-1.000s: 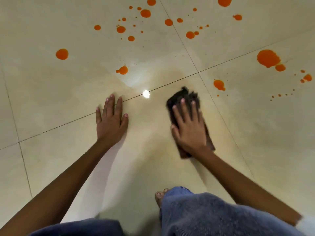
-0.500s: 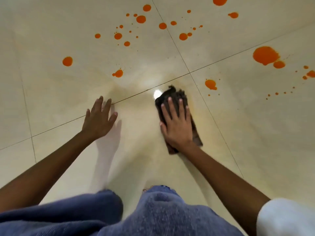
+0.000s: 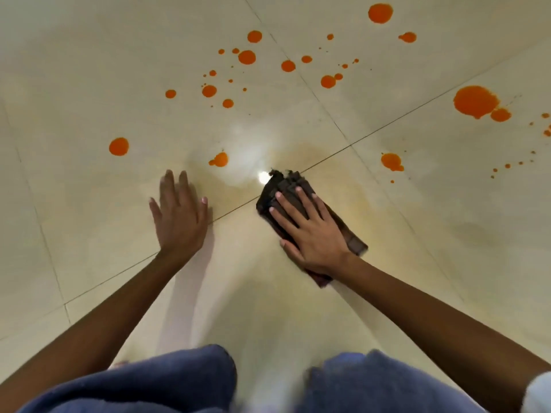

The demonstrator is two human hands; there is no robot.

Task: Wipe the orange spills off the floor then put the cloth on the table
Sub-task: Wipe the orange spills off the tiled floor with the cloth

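The right arm reaches forward from the lower right, elbow nearly straight. The right hand (image 3: 310, 231) lies palm-down on the cloth (image 3: 354, 244). Its fingers (image 3: 304, 201) are straight and slightly fanned, pressing the cloth flat to the floor (image 3: 89, 204) rather than curling round it, and the thumb rests at the cloth's near-left edge. The left arm comes in from the lower left. The left hand (image 3: 179, 217) is spread open, palm down, fingers (image 3: 170, 189) straight and pointing away from the person. It is blurred, so it is unclear whether the palm bears on the tile or sits just above it.

The cloth is dark brown and folded into a long pad. It lies on the floor ahead of the knees, just across a grout line (image 3: 387, 122). Its long axis runs diagonally from far left to near right, roughly in line with the right forearm. The ragged far end points away from the person, and the near end sticks out beyond the wrist.

A bright glare of light (image 3: 264, 177) sits just beside the cloth's far corner. The orange spills (image 3: 247, 57) are scattered across the tiles beyond both hands. One drop (image 3: 219, 159) lies near the left fingertips, a round one (image 3: 119, 146) sits further left, and a blot (image 3: 391, 161) is off to the right of the cloth. A big puddle (image 3: 475, 101) lies well to the right. Blue jeans (image 3: 149, 386) cover the knees at the bottom edge, and a white sleeve (image 3: 539, 394) shows in the corner.
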